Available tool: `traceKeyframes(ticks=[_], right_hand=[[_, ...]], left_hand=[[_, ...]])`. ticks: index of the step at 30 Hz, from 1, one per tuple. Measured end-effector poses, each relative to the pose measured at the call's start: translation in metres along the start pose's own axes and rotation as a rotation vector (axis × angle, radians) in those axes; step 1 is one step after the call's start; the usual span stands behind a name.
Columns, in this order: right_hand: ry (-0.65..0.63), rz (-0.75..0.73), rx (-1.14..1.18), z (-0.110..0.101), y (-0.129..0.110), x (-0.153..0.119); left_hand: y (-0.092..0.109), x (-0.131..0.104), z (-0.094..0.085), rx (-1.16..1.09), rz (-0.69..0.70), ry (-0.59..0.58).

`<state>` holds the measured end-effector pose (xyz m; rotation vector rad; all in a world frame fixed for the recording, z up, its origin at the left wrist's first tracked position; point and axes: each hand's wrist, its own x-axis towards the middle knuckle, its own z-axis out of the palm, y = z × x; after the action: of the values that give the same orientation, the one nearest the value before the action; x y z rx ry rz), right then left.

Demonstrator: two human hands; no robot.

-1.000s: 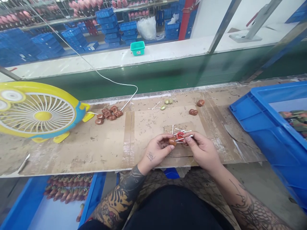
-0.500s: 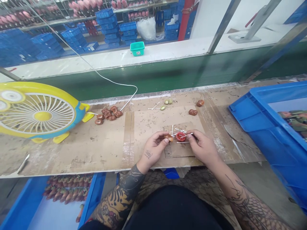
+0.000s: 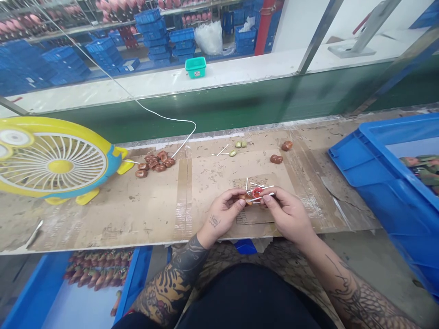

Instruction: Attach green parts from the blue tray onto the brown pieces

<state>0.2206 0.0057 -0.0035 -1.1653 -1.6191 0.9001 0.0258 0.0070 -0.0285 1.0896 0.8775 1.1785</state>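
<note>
My left hand [image 3: 223, 214] is closed on a small orange-brown moulded piece [image 3: 246, 199], mostly covered by the fingers. Between the thumb and fingers of my right hand [image 3: 288, 214] is a thin white cotton swab [image 3: 261, 198], pointing left with its end at the piece. Just behind the fingertips sits a small red cup [image 3: 258, 192] with red liquid, partly hidden. Several loose swabs [image 3: 247, 183] lie around the cup on a square of cardboard [image 3: 262, 218].
Brown moulded pieces [image 3: 161, 161] lie in a pile beside a yellow fan [image 3: 61, 167]. Green pieces [image 3: 238, 144] and two brown clumps [image 3: 276, 159] are farther back. Blue crates of painted figures stand right [image 3: 380, 169] and lower left [image 3: 44, 278]. A white cable [image 3: 164, 117] trails behind.
My right hand has moved slightly left, bringing the swab from inside the red cup across to the brown piece. My left hand stays nearly in place, still holding the piece.
</note>
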Motion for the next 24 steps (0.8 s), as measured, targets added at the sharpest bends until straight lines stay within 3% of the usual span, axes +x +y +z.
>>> traceKeyframes(ticks=[6,10,13,16,20,24], right_hand=[[0.048,-0.009,-0.027,-0.006,0.007,0.002],[0.068,-0.088,-0.334,-0.013,0.018,0.009],[0.015,-0.122,-0.419,-0.015,0.026,0.013],[0.003,-0.129,-0.429,-0.015,0.029,0.014],[0.048,-0.123,-0.423,-0.017,0.025,0.012],[0.16,-0.028,-0.192,-0.017,0.009,0.007]], left_hand=[[-0.003,0.002,-0.006,0.037,-0.086,0.045],[-0.007,0.003,-0.01,-0.044,-0.133,0.078],[-0.008,0.002,-0.012,-0.146,-0.147,0.018],[-0.007,0.002,-0.011,-0.141,-0.153,-0.022],[-0.005,0.002,-0.007,-0.039,-0.075,0.028],[-0.002,0.002,-0.002,-0.019,-0.034,0.023]])
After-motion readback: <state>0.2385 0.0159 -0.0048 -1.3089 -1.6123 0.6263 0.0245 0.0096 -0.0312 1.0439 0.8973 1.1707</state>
